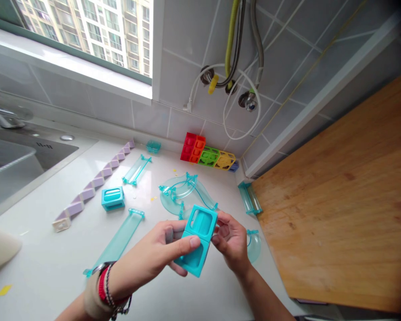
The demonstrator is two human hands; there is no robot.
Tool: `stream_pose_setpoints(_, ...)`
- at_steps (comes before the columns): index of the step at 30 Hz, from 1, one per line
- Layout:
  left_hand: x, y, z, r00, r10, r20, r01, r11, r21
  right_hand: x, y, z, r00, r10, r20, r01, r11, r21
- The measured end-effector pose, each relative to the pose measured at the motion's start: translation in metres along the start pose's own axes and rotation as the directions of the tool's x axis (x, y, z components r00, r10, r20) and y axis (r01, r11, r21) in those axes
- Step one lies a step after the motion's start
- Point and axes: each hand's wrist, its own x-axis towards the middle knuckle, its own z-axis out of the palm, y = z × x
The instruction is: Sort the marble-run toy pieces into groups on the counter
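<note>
I saw the left hand and right hand both pinched onto one teal double block, held up just left of the wooden board, probably to line up its halves. On the desk, further left of the board, lay three straight clear tracks and two curved tracks.

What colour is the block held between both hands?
Teal: the block shows best in the head view.

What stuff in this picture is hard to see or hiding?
Head view, all of these:
Teal blocks: their sides hidden under the left hand and right hand.
Clear curved piece: half behind the right hand.
Sink: cut by the left edge.
Beige thing: cut off at the left edge, unidentifiable.
</note>
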Motion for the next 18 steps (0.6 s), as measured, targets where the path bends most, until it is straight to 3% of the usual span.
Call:
stream_pose_setpoints(6, 0.0, 0.0, 0.001, 1.0, 0.015, 0.013, -0.015, 0.999, -0.033, 0.004, 0.004, -0.005, 0.999, 0.04, -0.017, -0.041, 0.997, -0.067)
stream_pose_setpoints(10, -0.004, 0.001, 0.005, 0.987, 0.162, 0.02, -0.162, 0.986, 0.038, 0.008, 0.008, -0.013, 0.993, 0.007, -0.116, -0.019, 0.995, -0.098)
stream_pose_setpoints(13, -0.012, 0.004, 0.01, 0.978, 0.203, 0.046, -0.207, 0.971, 0.118, 0.016, 0.005, -0.014, 0.98, 0.015, -0.197, -0.053, 0.981, -0.189)
stream_pose_setpoints(15, -0.02, 0.006, 0.012, 0.965, 0.256, 0.058, -0.262, 0.954, 0.148, 0.025, -0.001, -0.009, 0.984, 0.029, -0.174, -0.075, 0.962, -0.262)
stream_pose_setpoints(18, -0.032, 0.008, 0.012, 0.912, 0.398, 0.095, -0.409, 0.899, 0.157, 0.048, -0.014, 0.015, 0.998, 0.067, 0.003, -0.061, 0.922, -0.383)
